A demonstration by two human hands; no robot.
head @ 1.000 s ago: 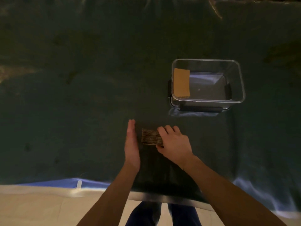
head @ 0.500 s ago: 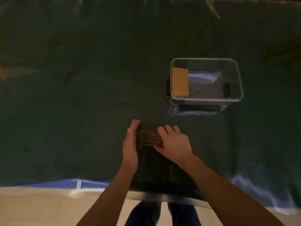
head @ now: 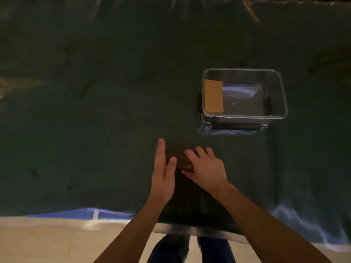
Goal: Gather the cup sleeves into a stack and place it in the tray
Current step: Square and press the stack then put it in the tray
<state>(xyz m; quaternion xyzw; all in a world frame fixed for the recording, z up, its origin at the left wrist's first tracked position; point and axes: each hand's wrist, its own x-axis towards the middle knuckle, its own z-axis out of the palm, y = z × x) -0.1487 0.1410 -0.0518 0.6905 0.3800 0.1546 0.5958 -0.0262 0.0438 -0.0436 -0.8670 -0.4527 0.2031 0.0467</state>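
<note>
A stack of brown corrugated cup sleeves [head: 182, 161] stands on edge on the dark green cloth near the table's front. My right hand [head: 205, 168] grips its right side, fingers curled over the top. My left hand [head: 163, 170] is held flat and upright against the stack's left end, thumb touching the sleeves. A clear plastic tray [head: 273, 118] sits further back and to the right. One tan cup sleeve [head: 213, 95] leans inside the tray against its left wall.
The dark green cloth [head: 95, 120] covers the whole table. Its front edge runs just below my forearms, with pale floor [head: 47, 242] and my legs beyond it. The tray has dark handles on its sides.
My left hand has closed in from the left until it presses against the end of the stack. My right hand has kept its grip and the stack has hardly moved.
</note>
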